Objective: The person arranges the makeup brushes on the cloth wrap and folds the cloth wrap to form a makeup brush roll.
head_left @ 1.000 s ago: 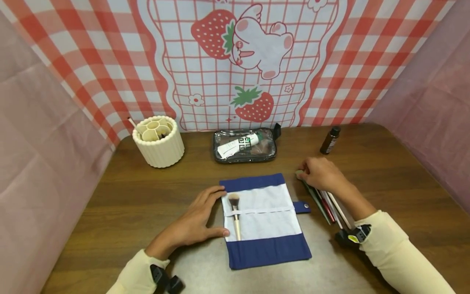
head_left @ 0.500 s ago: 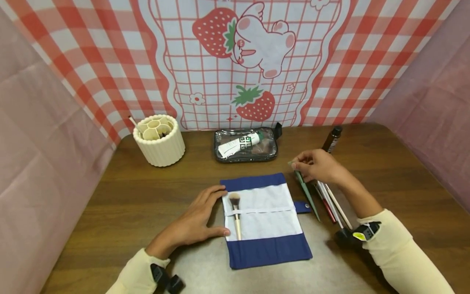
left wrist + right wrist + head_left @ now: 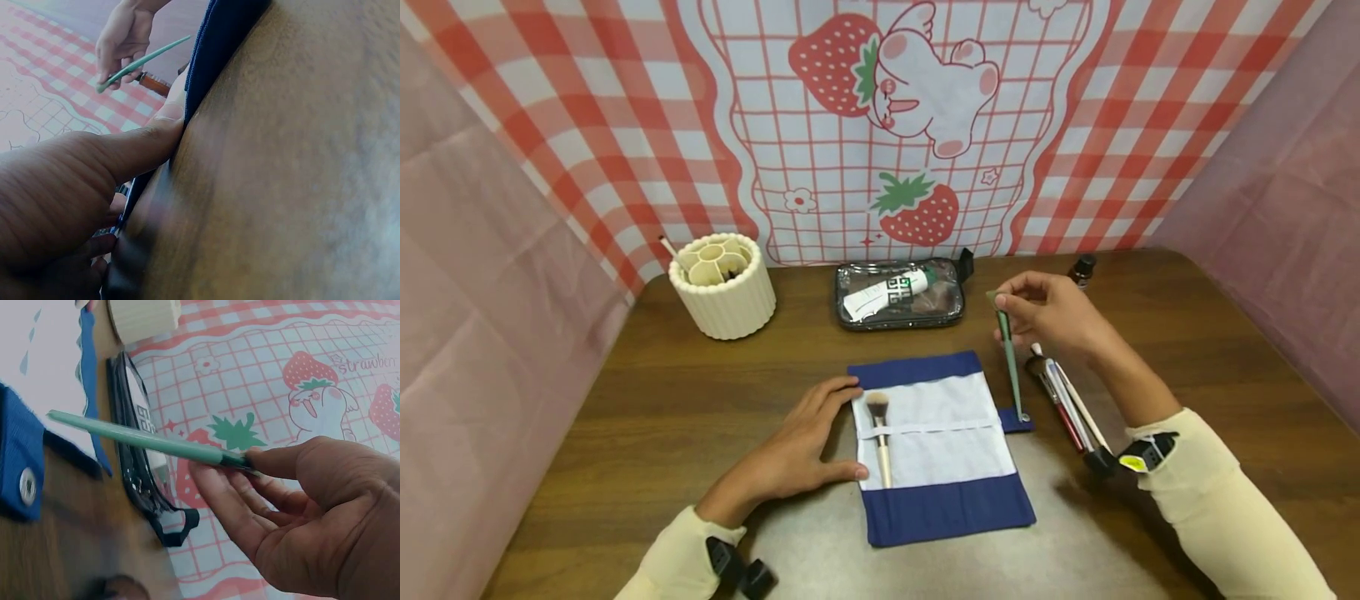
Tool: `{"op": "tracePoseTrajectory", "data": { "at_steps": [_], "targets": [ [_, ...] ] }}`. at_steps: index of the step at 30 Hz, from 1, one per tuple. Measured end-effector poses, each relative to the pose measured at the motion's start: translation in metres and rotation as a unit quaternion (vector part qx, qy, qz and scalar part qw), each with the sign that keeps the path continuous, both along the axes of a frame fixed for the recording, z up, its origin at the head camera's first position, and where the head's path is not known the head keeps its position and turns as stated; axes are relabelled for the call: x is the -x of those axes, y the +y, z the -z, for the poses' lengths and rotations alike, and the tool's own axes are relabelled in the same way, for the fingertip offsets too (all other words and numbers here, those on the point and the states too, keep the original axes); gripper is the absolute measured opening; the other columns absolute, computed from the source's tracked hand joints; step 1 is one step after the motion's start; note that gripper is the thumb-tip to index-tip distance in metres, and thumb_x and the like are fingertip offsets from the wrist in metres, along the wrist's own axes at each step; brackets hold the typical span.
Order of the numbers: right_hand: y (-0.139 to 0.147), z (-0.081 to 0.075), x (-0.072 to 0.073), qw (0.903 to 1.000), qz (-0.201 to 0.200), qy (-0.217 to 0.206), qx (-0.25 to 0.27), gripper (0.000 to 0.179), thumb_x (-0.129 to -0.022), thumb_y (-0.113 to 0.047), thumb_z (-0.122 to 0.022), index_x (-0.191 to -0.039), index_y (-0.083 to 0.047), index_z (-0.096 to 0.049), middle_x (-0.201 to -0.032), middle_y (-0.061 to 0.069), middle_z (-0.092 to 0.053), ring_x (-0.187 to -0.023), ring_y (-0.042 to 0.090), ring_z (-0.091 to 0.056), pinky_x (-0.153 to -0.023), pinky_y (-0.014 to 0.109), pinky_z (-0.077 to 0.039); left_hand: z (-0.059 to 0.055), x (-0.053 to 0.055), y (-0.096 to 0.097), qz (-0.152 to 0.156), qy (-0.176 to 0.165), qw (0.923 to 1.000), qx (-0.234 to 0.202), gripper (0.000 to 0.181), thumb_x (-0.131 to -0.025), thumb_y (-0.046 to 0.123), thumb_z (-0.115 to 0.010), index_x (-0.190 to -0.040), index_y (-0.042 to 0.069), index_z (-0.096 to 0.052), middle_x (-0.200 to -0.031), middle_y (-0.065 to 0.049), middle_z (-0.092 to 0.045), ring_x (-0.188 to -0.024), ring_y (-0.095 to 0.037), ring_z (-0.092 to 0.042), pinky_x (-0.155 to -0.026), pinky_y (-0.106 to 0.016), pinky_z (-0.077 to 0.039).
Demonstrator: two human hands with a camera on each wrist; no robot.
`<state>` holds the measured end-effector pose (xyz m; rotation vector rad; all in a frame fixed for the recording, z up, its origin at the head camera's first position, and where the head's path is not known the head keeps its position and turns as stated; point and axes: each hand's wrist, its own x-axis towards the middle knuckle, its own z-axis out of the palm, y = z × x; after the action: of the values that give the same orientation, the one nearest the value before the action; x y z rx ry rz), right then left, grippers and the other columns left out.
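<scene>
In the head view a blue and white fabric brush roll [image 3: 951,510] lies spread on the table. One makeup brush [image 3: 884,462] with a pale handle is tucked under its white elastic band, near the left side. My left hand [image 3: 793,446] rests along the roll's left edge, thumb and fingers spread and touching the fabric. My right hand [image 3: 1054,315] pinches a green makeup brush [image 3: 144,442] near its head end, between thumb and fingers. The green handle points down over the snap tab [image 3: 1017,421] in the head view. Fingers mostly hide the brush's head.
Several more brushes [image 3: 1067,404] lie right of the roll, below my right forearm. At the back stand a cream ribbed holder [image 3: 726,304], a clear pouch [image 3: 940,304] with a white tube, and a dark bottle [image 3: 1082,271] partly behind my right hand.
My right hand has lifted the green brush off the pile of brushes, moving up and slightly left, and the brush now hangs more upright. My left hand stays at the roll's edge.
</scene>
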<state>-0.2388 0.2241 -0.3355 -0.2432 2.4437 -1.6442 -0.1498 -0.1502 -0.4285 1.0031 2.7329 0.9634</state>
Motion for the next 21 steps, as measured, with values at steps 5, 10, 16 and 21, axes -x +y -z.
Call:
{"op": "tracePoseTrajectory", "data": {
  "at_steps": [5, 10, 16, 21],
  "targets": [
    [-0.014, 0.005, 0.009, 0.9963, -0.001, 0.001, 0.086, 0.040, -0.098, -0.022, -0.067, -0.122, 0.008, -0.056, -0.098, 0.024, -0.069, -0.086, 0.043, -0.071, -0.074, 0.050, -0.058, 0.000, 0.000, 0.000, -0.001, 0.001, 1.0000, 0.004, 0.099, -0.079, 0.054, -0.080, -0.153, 0.006, -0.035, -0.161, -0.008, -0.023, -0.147, -0.029, -0.021, -0.116, -0.055, -0.024],
    [-0.034, 0.012, 0.017, 0.9884, -0.010, -0.003, 0.152, 0.037, -0.097, -0.015, -0.068, -0.123, 0.007, -0.056, -0.103, 0.026, -0.068, -0.090, 0.046, -0.069, -0.075, 0.049, -0.059, 0.001, 0.000, -0.001, -0.002, 0.003, 0.9999, 0.009, 0.100, -0.079, 0.055, -0.080, -0.153, 0.005, -0.035, -0.161, -0.008, -0.023, -0.147, -0.029, -0.021, -0.117, -0.054, -0.024],
    [-0.056, 0.021, 0.020, 0.9823, -0.046, -0.004, 0.182, 0.036, -0.097, -0.008, -0.067, -0.126, 0.007, -0.051, -0.112, 0.032, -0.059, -0.096, 0.048, -0.067, -0.080, 0.049, -0.057, 0.001, 0.000, -0.001, -0.002, 0.003, 0.9999, 0.010, 0.099, -0.080, 0.055, -0.079, -0.153, 0.005, -0.035, -0.161, -0.008, -0.023, -0.147, -0.029, -0.021, -0.116, -0.054, -0.024],
    [-0.073, 0.029, 0.019, 0.9765, -0.066, -0.027, 0.203, 0.035, -0.097, -0.003, -0.065, -0.126, 0.008, -0.050, -0.112, 0.028, -0.055, -0.099, 0.051, -0.065, -0.082, 0.051, -0.057, 0.002, 0.000, 0.000, -0.002, 0.003, 1.0000, 0.009, 0.099, -0.080, 0.055, -0.079, -0.153, 0.006, -0.034, -0.161, -0.008, -0.023, -0.147, -0.029, -0.021, -0.116, -0.054, -0.025]
  ]
}}
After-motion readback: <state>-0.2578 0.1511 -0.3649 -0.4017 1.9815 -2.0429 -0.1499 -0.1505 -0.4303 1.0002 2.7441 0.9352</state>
